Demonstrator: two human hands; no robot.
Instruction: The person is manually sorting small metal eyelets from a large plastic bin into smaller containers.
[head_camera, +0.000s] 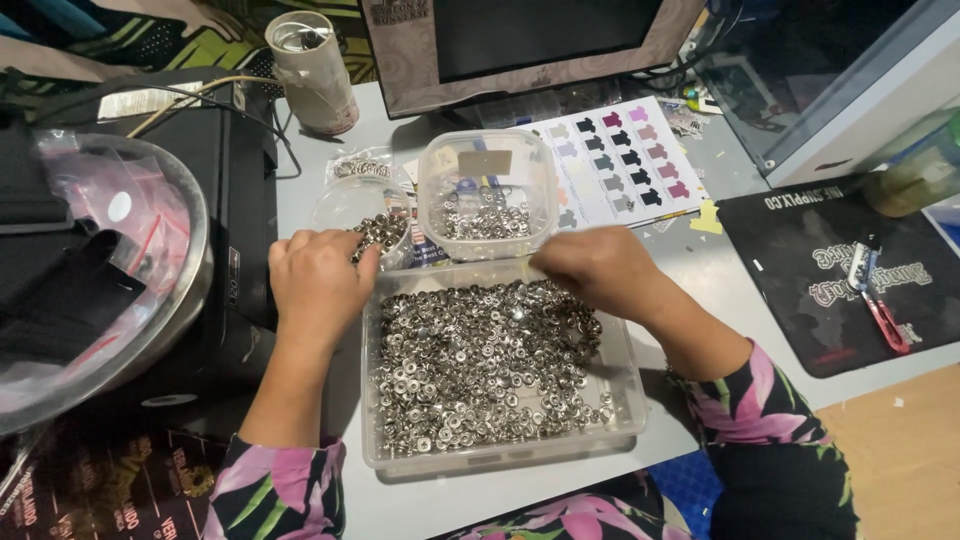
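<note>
Small metal snap parts (480, 365) are being sorted in the clear tray (625, 395), the curled left hand (318, 285) and right hand (598, 268) being kept at its far edge, grip not being visible

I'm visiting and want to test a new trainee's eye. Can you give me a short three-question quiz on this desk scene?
1. True or false: the large clear tray holds many small silver metal rings.
2. Which hand is at the small round bowl: A the left hand, B the right hand?
3. What lies on the black mat to the right?

Key:
1. True.
2. A.
3. Small red-handled snips.
</note>
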